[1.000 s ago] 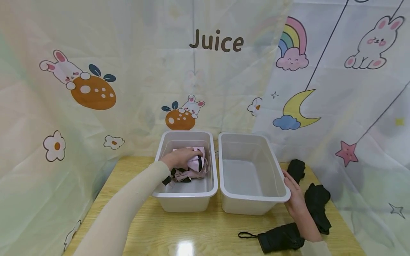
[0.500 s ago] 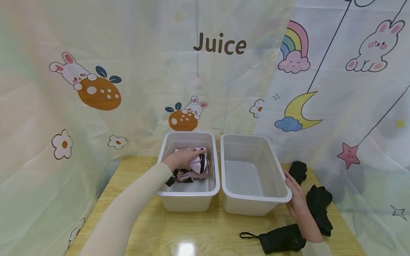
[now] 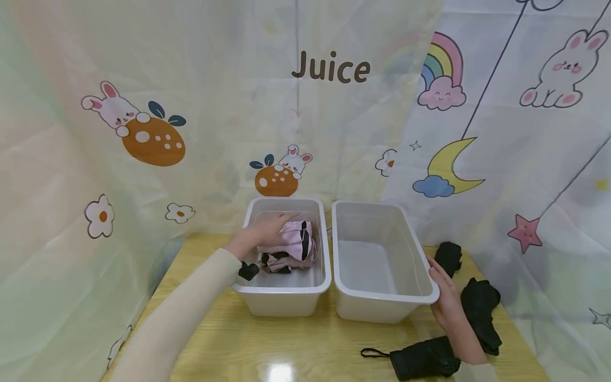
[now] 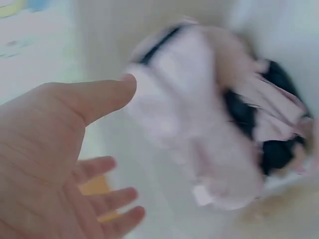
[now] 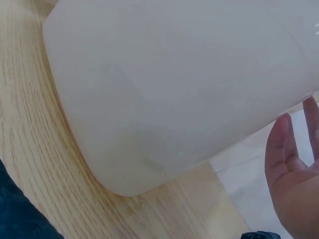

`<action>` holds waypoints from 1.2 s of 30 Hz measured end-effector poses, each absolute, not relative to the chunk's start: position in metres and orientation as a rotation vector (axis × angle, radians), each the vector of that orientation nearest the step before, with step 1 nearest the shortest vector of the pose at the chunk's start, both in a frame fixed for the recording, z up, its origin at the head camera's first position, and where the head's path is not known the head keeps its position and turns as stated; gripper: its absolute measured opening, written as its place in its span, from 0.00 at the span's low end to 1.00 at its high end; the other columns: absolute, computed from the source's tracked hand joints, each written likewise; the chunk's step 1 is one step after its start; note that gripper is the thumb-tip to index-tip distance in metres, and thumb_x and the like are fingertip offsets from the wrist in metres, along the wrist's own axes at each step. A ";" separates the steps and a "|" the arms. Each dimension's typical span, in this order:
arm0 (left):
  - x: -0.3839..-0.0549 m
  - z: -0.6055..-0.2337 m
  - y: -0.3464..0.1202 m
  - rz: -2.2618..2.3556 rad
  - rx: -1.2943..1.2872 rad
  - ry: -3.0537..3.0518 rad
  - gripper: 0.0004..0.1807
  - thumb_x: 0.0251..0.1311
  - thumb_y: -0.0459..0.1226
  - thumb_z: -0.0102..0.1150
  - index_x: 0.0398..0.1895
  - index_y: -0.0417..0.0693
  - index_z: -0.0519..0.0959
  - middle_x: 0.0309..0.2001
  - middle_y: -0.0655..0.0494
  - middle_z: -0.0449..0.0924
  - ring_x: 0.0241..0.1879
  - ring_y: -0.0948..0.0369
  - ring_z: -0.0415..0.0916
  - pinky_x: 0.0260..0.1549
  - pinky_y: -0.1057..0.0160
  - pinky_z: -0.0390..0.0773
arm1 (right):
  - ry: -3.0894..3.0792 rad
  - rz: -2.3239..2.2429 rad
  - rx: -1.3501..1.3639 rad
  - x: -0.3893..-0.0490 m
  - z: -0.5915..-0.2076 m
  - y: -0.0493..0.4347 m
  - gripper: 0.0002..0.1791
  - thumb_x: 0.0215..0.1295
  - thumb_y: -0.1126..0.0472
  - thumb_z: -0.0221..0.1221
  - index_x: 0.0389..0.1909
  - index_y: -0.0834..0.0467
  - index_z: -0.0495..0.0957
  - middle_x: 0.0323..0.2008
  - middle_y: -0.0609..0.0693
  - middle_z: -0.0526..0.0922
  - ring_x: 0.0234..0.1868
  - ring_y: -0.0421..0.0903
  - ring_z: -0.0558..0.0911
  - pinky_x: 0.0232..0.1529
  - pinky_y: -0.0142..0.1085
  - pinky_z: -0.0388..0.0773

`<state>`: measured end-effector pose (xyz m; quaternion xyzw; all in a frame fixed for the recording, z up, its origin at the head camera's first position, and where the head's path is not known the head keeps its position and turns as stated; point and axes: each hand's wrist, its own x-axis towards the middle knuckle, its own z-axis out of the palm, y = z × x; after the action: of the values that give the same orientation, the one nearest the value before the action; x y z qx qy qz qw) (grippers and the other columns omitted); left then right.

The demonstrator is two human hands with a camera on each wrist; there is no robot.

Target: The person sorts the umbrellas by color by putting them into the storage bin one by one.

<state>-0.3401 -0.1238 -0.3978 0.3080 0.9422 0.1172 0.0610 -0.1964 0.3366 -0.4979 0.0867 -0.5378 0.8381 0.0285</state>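
Observation:
In the left bin (image 3: 286, 290), a light-pink folded cloth bundle with a black band (image 3: 293, 239) lies on a crumpled pink-and-black cloth bundle (image 3: 281, 262). My left hand (image 3: 260, 233) is over the bin's left side, beside the upper bundle. In the left wrist view its thumb overlaps the bundle's edge, and the other fingers are spread with nothing between them. My right hand (image 3: 447, 297) rests against the right bin (image 3: 386, 298) at its front right corner. Fairly straight fingertips touch the outer wall in the right wrist view.
A folded black umbrella with a wrist loop (image 3: 420, 358) lies at the table's front right. Two more black bundles (image 3: 479, 313) lie beyond my right forearm. A small black piece (image 3: 248, 271) shows by my left wrist. A printed curtain (image 3: 215, 106) hangs behind the wooden table (image 3: 229, 339).
My left hand has let go of the upper pink bundle and drawn back to the left, uncovering more of it. The right hand stays at the right bin. The head view has shifted slightly.

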 end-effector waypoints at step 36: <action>-0.257 -0.457 -0.210 1.800 0.325 2.362 0.43 0.62 0.24 0.44 0.78 0.50 0.41 0.75 0.36 0.37 0.67 0.35 0.49 0.53 0.39 0.67 | -1.623 2.548 0.348 -0.200 -0.501 0.339 0.24 0.79 0.62 0.39 0.72 0.55 0.63 0.59 0.41 0.77 0.54 0.39 0.78 0.49 0.33 0.77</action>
<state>-0.2573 -0.2104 -0.4573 0.1085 0.7883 0.6007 0.0767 -0.2003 0.3392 -0.5014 0.1144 -0.5330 0.8368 0.0501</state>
